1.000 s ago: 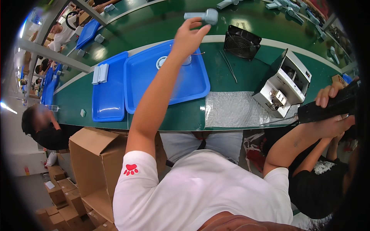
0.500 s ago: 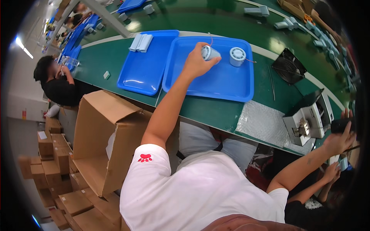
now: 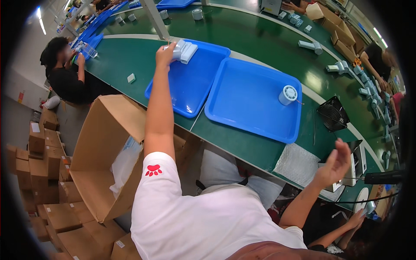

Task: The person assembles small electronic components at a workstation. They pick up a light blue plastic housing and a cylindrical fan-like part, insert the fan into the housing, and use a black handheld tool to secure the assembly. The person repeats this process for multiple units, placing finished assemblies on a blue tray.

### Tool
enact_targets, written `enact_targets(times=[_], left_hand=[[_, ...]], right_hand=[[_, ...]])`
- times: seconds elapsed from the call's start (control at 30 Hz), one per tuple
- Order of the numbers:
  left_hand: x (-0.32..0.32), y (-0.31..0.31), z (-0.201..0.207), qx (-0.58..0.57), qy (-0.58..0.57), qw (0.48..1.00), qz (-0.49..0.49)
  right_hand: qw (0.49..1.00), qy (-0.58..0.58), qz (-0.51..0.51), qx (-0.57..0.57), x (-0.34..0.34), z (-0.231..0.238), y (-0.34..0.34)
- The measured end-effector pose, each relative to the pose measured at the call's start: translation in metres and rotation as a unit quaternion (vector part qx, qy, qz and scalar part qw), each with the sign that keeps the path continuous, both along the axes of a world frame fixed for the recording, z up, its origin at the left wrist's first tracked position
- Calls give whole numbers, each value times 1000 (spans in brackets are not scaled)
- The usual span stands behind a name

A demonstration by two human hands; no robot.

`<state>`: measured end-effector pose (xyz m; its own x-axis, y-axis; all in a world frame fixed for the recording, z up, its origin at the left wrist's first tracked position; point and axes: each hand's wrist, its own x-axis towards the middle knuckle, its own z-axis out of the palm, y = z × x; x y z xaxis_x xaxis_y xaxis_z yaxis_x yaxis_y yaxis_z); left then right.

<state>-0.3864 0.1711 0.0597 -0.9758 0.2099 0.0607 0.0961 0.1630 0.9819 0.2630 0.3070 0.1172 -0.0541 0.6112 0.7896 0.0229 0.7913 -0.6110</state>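
My left hand (image 3: 164,57) is closed on a light-blue cylindrical fan housing (image 3: 177,53), at the far edge of the left blue tray (image 3: 184,97). The housing is right beside pale-blue flat tubular parts (image 3: 188,53) lying in that tray; whether they touch I cannot tell. In the right blue tray (image 3: 247,108) stands another cylindrical fan housing (image 3: 287,95) with a vented round top and a thin wire. My right hand (image 3: 333,167) is raised near the table's right end, fingers stretched out, holding nothing visible.
Bubble wrap (image 3: 296,164), a black fan (image 3: 333,113) and a black-handled tool (image 3: 383,177) are on the right. An open carton (image 3: 108,151) stands left of me. Beyond the trays runs a green conveyor (image 3: 242,32) with pale-blue parts. Co-workers sit at both sides.
My left hand has carried the fan housing from the right tray leftward to the left tray's parts. My right hand has come inward from the far right. The view has shifted.
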Motion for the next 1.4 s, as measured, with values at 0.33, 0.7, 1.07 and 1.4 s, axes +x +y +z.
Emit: enact_targets(times=[0.33, 0.7, 1.07, 1.4], left_hand=[[69, -11, 19, -30, 100, 994, 29], [398, -4, 45, 89, 165, 783, -594], [447, 16, 38, 44, 170, 729, -661], [472, 27, 35, 10, 67, 717, -694]], right_hand=[[967, -109, 173, -149, -65, -15, -49], [846, 29, 377, -376, -72, -22, -31], [786, 236, 240, -518, 26, -43, 2], [816, 138, 296, -477, 35, -28, -7]])
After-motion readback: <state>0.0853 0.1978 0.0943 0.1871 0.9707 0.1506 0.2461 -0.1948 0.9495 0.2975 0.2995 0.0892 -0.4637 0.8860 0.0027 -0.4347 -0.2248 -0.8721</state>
